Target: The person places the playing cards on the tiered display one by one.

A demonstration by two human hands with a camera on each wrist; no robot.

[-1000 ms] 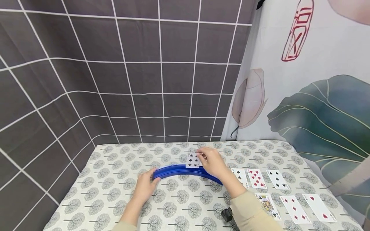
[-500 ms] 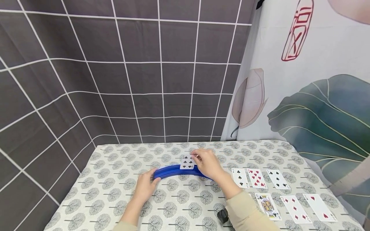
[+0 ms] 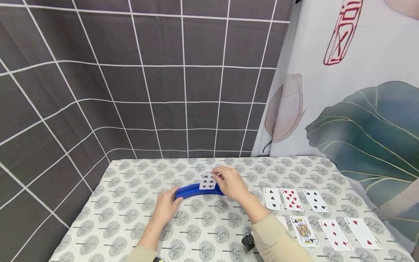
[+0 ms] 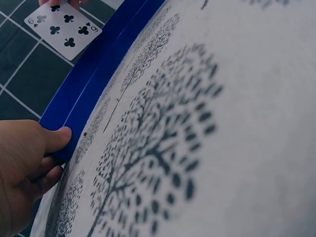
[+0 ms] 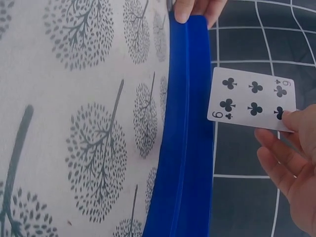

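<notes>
A curved blue card holder stands on the patterned tablecloth. My left hand grips its left end, the thumb on the near face in the left wrist view. Over the holder, my right hand pinches a six of clubs near one corner between thumb and fingers. The card's face is towards me, its lower edge close to the holder's upper rim. In the right wrist view the six of clubs is at the edge of the blue holder; whether it sits in the groove I cannot tell. My right hand hides the holder's right end.
Face-up cards lie at the right in two rows: a three of clubs, a hearts card and a black-suited card behind; a king, five of diamonds and two of hearts in front. My sleeve partly covers another card.
My right hand has moved left along the holder with the six of clubs. The left hand keeps its grip on the left end. The head view has shifted slightly.
</notes>
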